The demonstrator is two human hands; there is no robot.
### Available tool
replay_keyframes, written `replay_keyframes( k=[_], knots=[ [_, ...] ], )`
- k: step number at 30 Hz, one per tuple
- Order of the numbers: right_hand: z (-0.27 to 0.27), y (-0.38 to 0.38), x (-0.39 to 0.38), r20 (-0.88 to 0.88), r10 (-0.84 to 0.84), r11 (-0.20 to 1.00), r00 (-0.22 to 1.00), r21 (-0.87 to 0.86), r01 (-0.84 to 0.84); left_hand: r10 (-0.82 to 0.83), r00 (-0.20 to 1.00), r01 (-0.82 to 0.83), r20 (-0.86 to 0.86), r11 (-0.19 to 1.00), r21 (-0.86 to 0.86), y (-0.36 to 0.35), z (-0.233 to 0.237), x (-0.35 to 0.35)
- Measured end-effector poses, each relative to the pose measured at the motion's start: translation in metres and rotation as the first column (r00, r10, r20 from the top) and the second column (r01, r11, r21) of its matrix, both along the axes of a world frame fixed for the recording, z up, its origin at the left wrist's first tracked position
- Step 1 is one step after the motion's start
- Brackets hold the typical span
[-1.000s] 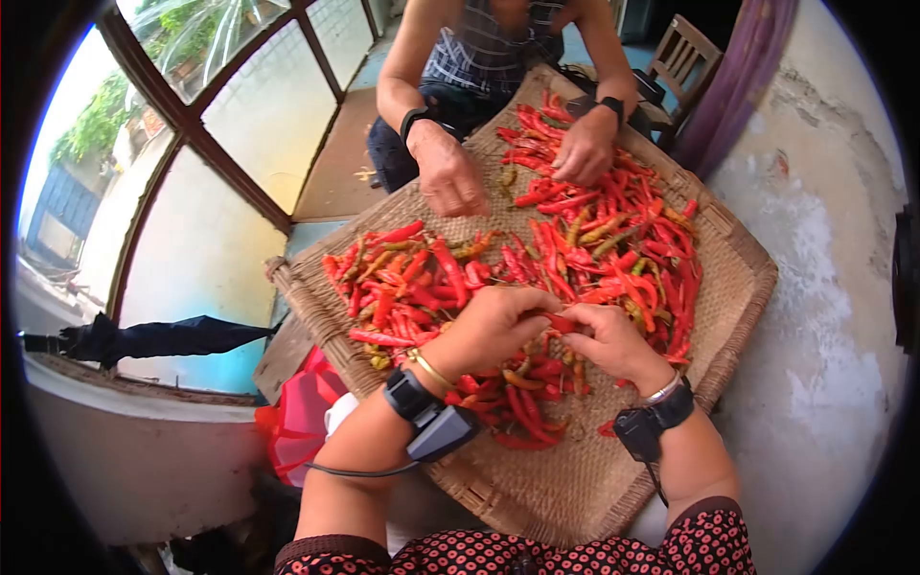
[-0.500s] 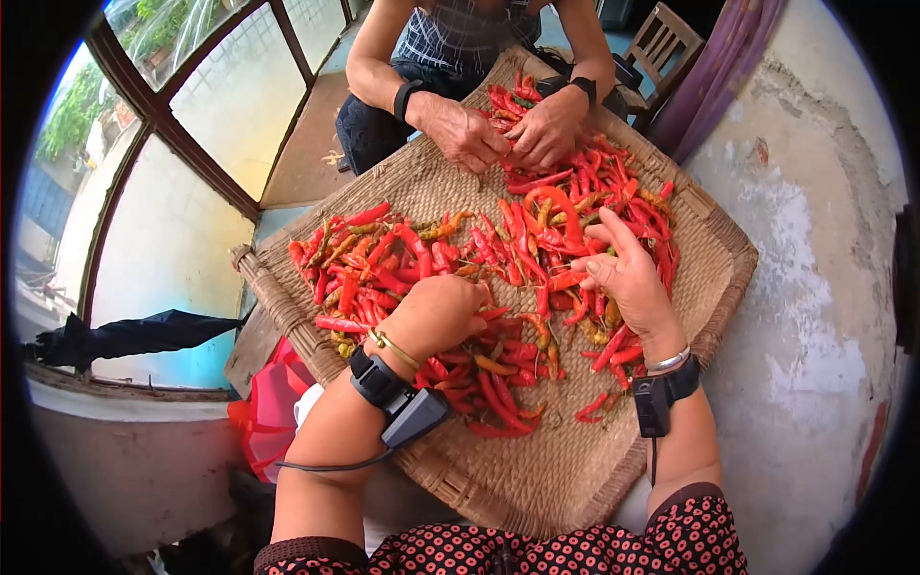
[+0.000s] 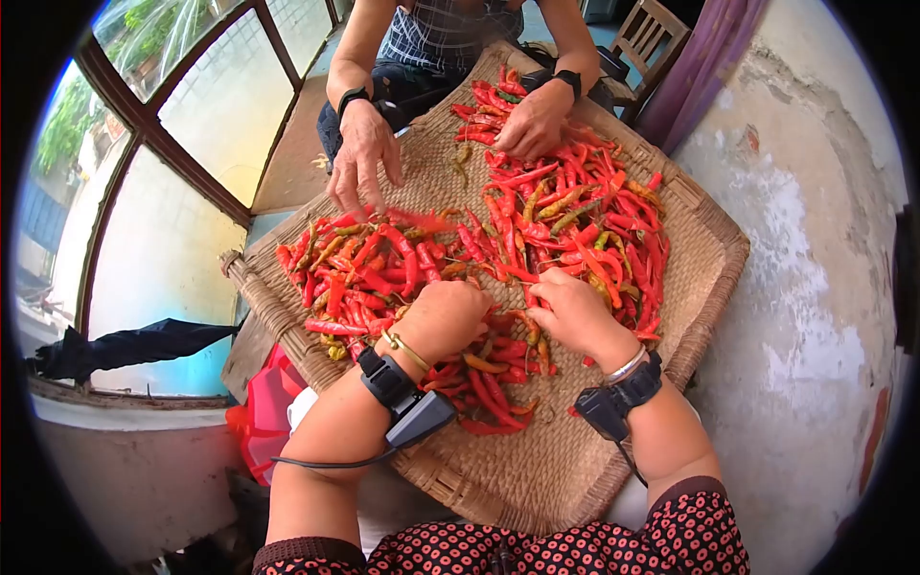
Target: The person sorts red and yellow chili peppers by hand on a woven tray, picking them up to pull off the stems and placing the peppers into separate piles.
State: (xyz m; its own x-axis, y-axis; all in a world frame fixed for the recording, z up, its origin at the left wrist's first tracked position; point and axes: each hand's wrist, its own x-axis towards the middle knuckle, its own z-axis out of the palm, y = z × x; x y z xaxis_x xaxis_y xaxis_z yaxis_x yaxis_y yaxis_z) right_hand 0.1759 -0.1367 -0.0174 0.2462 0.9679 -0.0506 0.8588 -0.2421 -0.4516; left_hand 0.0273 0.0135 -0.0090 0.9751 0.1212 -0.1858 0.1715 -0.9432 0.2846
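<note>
centre frame | left hand [image 3: 446, 316] curled knuckles-up; right hand [image 3: 575, 311] beside it, fingers dug in; pinch hidden, cannot tell | both on heap of long red chilli peppers [image 3: 575, 211]; heap on square woven straw tray [image 3: 546, 470] | co-worker's spread hand [image 3: 362, 163] upper left of heap

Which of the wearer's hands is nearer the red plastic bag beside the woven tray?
Left. The left hand rests on the chillies up and right of the red plastic bag; the right hand lies farther right across the pile.
</note>
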Motion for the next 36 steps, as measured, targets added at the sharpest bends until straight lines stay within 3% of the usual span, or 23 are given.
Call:
replay_keyframes(
  k=[1, 3, 5, 7, 8, 9, 10, 11, 12, 13, 15, 17, 18, 19, 21, 22, 23, 25, 27, 30, 31, 33, 36],
  knots=[
    [0.001, 0.0, 0.004, 0.001, -0.003, 1.0, 1.0, 0.0, 0.003, 0.01, 1.0, -0.01, 0.023, 1.0, 0.01, 0.0, 0.0, 0.001],
    [0.007, -0.002, 0.013, -0.196, 0.152, 0.98, 0.969, 0.16, -0.121, 0.021, 0.999, -0.021, 0.046, 1.0, 0.016, 0.003, 0.0, 0.0],
    [0.023, -0.003, 0.016, -0.269, 0.136, 0.984, 0.953, 0.149, -0.099, 0.031, 0.992, -0.016, 0.121, 0.993, -0.12, 0.009, 0.003, -0.001],
    [0.032, -0.002, 0.015, -0.49, -0.073, 0.91, 0.869, 0.324, 0.259, 0.026, 0.985, 0.006, 0.172, 0.983, -0.181, 0.012, 0.008, -0.004],
    [0.028, 0.002, 0.017, -0.478, -0.05, 0.801, 0.877, 0.506, 0.321, 0.155, 0.976, -0.068, 0.156, 0.887, -0.457, 0.013, 0.014, -0.004],
    [0.035, 0.0, 0.018, -0.221, -0.184, 0.797, 0.958, 0.536, 0.277, 0.273, 0.956, -0.128, 0.103, 0.711, -0.692, 0.013, 0.017, -0.004],
    [0.035, -0.002, 0.02, -0.182, -0.184, 0.803, 0.966, 0.54, 0.254, 0.318, 0.946, -0.147, 0.067, 0.602, -0.785, 0.013, 0.016, -0.002],
    [0.036, -0.003, 0.022, -0.142, -0.183, 0.808, 0.973, 0.542, 0.231, 0.316, 0.946, -0.146, 0.067, 0.602, -0.785, 0.013, 0.016, -0.002],
    [0.035, -0.004, 0.019, -0.431, -0.095, 0.851, 0.898, 0.433, 0.298, 0.372, 0.927, -0.145, 0.042, 0.461, -0.876, 0.012, 0.015, -0.001],
    [0.033, -0.004, 0.013, -0.684, -0.028, 0.894, 0.729, 0.309, 0.324, 0.422, 0.907, -0.134, 0.008, 0.306, -0.943, 0.011, 0.014, 0.0],
    [0.029, -0.001, -0.005, -0.864, -0.003, 0.924, 0.503, 0.189, 0.331, 0.413, 0.911, -0.112, -0.01, 0.224, -0.968, 0.009, 0.01, 0.001],
    [0.023, 0.002, -0.014, -0.943, 0.081, 0.947, 0.324, 0.174, 0.268, 0.412, 0.911, -0.071, -0.018, 0.112, -0.991, 0.003, 0.009, 0.003],
    [0.027, 0.002, -0.02, -0.95, 0.078, 0.946, 0.302, 0.166, 0.278, 0.41, 0.912, -0.073, -0.021, 0.112, -0.991, -0.001, 0.006, 0.004],
    [0.028, 0.003, -0.021, -0.951, 0.076, 0.946, 0.3, 0.164, 0.281, 0.394, 0.919, -0.054, 0.0, 0.125, -0.991, -0.005, 0.001, 0.006],
    [0.028, 0.002, -0.024, -0.903, -0.038, 0.951, 0.428, 0.099, 0.292, 0.374, 0.927, -0.038, 0.015, 0.133, -0.99, -0.009, 0.001, 0.006],
    [0.033, 0.002, -0.024, -0.876, -0.083, 0.944, 0.476, 0.083, 0.318, 0.384, 0.923, -0.118, -0.018, 0.238, -0.964, -0.01, 0.006, 0.006],
    [0.031, 0.001, -0.021, -0.877, -0.088, 0.944, 0.473, 0.079, 0.322, 0.399, 0.916, -0.195, -0.048, 0.339, -0.92, -0.011, 0.009, 0.006],
    [0.025, -0.001, -0.015, -0.921, -0.076, 0.929, 0.381, 0.074, 0.363, 0.425, 0.902, -0.239, -0.078, 0.339, -0.91, -0.012, 0.009, 0.007],
    [0.024, -0.002, -0.014, -0.928, -0.085, 0.927, 0.362, 0.06, 0.37, 0.446, 0.886, -0.257, -0.129, 0.238, -0.937, -0.013, 0.015, 0.006],
    [0.031, -0.004, -0.006, -0.877, -0.081, 0.892, 0.473, 0.148, 0.427, 0.534, 0.845, -0.133, -0.007, 0.198, -0.971, -0.006, -0.002, 0.007],
    [0.039, -0.007, 0.0, -0.854, -0.15, 0.894, 0.499, 0.099, 0.437, 0.535, 0.845, -0.133, -0.009, 0.194, -0.972, -0.004, -0.001, 0.007],
    [0.051, -0.014, 0.011, -0.841, -0.102, 0.891, 0.531, 0.16, 0.425, 0.614, 0.788, -0.12, -0.047, 0.078, -0.99, 0.0, 0.001, 0.007],
    [0.052, -0.019, 0.028, -0.732, -0.162, 0.85, 0.662, 0.237, 0.47, 0.637, 0.767, -0.125, -0.079, 0.029, -0.992, 0.003, 0.003, 0.008]
  ],
)
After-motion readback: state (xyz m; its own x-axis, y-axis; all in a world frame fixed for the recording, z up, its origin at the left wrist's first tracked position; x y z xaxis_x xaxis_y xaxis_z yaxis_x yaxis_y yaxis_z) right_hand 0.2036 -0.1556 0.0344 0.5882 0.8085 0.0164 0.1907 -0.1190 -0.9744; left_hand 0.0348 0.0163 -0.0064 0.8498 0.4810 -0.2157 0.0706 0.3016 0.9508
